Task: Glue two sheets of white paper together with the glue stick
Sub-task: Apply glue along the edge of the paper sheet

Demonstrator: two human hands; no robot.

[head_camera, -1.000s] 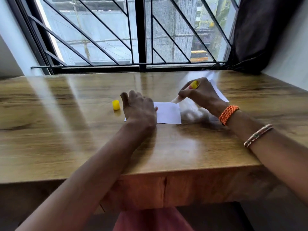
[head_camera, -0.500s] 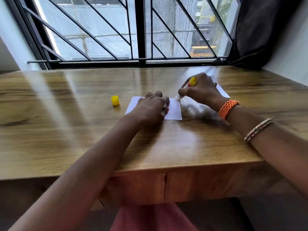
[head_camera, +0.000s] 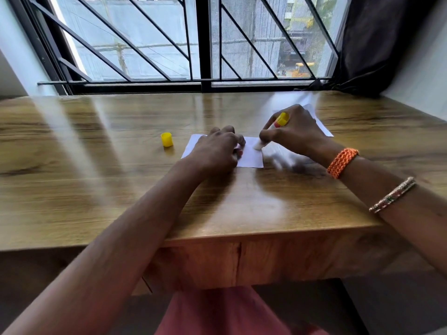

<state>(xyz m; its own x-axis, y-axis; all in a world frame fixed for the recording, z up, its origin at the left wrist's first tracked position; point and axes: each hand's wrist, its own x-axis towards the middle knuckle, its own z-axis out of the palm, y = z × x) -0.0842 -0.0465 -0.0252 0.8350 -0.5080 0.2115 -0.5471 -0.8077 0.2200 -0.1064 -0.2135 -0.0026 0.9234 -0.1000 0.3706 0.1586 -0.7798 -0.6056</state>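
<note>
Toward the left of the working area, well in from the desk [head_camera: 72,180] edges, the yellow cap [head_camera: 167,139] stands alone, off the glue stick and just beside the left edge of the nearer sheet of white paper [head_camera: 251,158]. The left hand [head_camera: 215,151] lies on that sheet with its fingers curled down, pinning it flat; a second ago it sat over the sheet's left part, and it has since slid toward the middle, so the left corner of the paper now shows bare. To its right, the right hand [head_camera: 292,131] is closed around the glue stick [head_camera: 271,131], held tilted with the yellow end up and the white tip touching the sheet near its right edge, a little nearer the desk's front edge than half a second ago. That suggests the glue is being stroked along this edge, so the spreading step is under way, not finished. The second sheet [head_camera: 321,124] lies farther right, toward the back edge, partly hidden by the right hand and not yet laid on.
</note>
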